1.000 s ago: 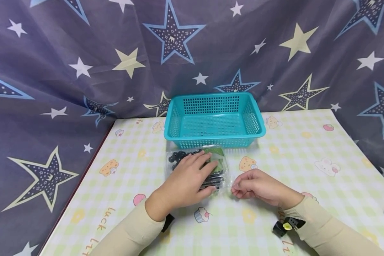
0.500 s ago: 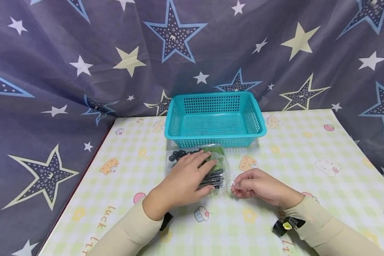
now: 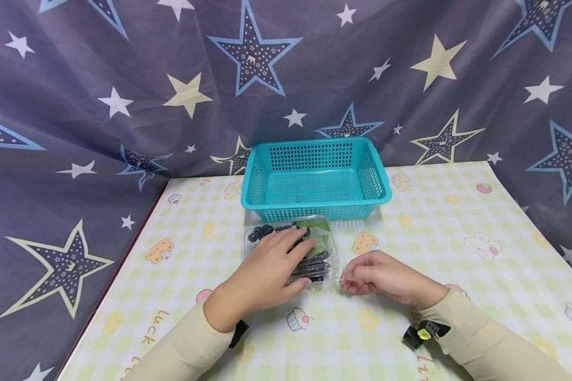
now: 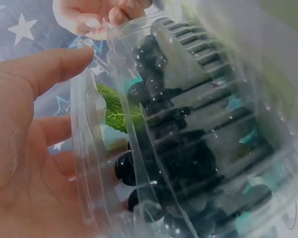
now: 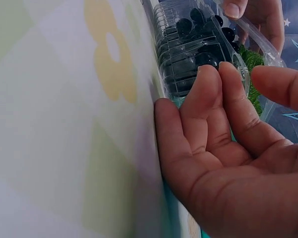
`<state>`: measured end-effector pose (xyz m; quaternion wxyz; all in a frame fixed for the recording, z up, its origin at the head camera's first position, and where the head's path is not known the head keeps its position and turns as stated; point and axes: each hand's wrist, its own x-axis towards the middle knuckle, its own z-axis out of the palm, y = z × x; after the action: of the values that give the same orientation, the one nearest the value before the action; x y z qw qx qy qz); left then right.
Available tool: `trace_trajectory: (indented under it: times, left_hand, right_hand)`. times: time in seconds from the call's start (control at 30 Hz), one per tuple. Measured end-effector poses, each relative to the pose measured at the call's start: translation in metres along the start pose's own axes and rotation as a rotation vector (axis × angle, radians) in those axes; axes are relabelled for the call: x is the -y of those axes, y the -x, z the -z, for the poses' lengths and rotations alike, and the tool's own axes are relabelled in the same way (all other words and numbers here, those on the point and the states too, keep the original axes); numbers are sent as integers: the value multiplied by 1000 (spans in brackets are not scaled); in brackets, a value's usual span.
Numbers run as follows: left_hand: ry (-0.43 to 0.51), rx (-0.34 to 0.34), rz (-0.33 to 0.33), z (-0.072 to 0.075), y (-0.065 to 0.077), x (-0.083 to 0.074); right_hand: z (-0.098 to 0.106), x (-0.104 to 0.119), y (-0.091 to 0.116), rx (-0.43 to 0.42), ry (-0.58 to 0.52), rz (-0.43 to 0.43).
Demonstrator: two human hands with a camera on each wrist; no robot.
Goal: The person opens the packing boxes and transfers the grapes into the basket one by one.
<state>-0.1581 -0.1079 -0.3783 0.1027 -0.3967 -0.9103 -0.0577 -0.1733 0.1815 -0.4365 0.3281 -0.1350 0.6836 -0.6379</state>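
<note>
A clear plastic clamshell box (image 3: 325,264) holding dark, glossy, grape-like fruit (image 4: 151,54) lies in front of the basket. Under its lid, at the right, shows a green leaf-patterned piece (image 3: 320,233). My left hand (image 3: 267,270) rests over the box with its fingers spread, the thumb by the front edge. In the left wrist view, that thumb's tip lies at the rim of the lid. At the box's right edge, my right hand (image 3: 381,278) has its fingers curled. Its thumb and forefinger pinch the thin plastic edge there.
A turquoise perforated basket (image 3: 314,203) stands close behind the box, with nothing inside it. A pale checked cloth (image 3: 438,222) with cartoon prints covers the table. A dark curtain (image 3: 314,63) with stars hangs behind and at both sides.
My left hand has shifted very slightly left over the lid, and the head view has swung a little. The right hand and the box stay in place.
</note>
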Motion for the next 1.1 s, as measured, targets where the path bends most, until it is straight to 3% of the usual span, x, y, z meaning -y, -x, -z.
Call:
trace_trajectory:
  times: [0.7,1.1]
  left_hand:
    - [-48,31,26,0,20,8]
    - [-64,30,40,6,30,10]
  right_hand:
    - [2,-4,3,26,12,10]
    - [0,-2,-1,29,20,2]
